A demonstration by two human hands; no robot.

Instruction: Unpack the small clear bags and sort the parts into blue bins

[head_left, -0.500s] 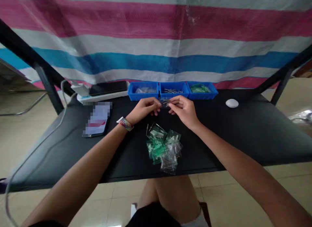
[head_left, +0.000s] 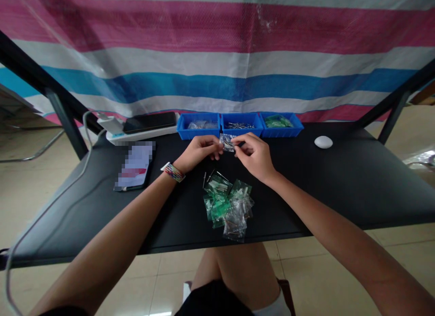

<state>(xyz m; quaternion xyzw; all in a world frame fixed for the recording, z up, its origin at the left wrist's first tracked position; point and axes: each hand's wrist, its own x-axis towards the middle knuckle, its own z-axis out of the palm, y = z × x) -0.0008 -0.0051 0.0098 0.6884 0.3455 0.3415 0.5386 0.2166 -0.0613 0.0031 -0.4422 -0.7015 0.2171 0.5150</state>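
Observation:
A small clear plastic bag (head_left: 227,142) is stretched between my two hands in front of the blue bins. My left hand (head_left: 200,150) pinches its left edge, and a colourful band circles that wrist. On the other side, my right hand (head_left: 254,154) has its thumb and fingers closed on the bag's right edge. Light glints off the plastic; what lies inside is too small to make out. Below the hands, a pile of small green and clear bags (head_left: 234,212) lies on the black table (head_left: 288,203). A few thin metal pins (head_left: 205,179) lie by its upper left.
Three blue bins stand in a row: the left bin (head_left: 199,134) with clear bags, the middle bin (head_left: 242,131) with metal pins, the right bin (head_left: 282,132) with green bags. A phone (head_left: 137,166), a power strip (head_left: 142,136), a cable (head_left: 73,180) and a white mouse (head_left: 323,142) are around.
The bag between my hands has tilted and now catches more light, showing a brighter, crinkled face. Both hands have barely shifted.

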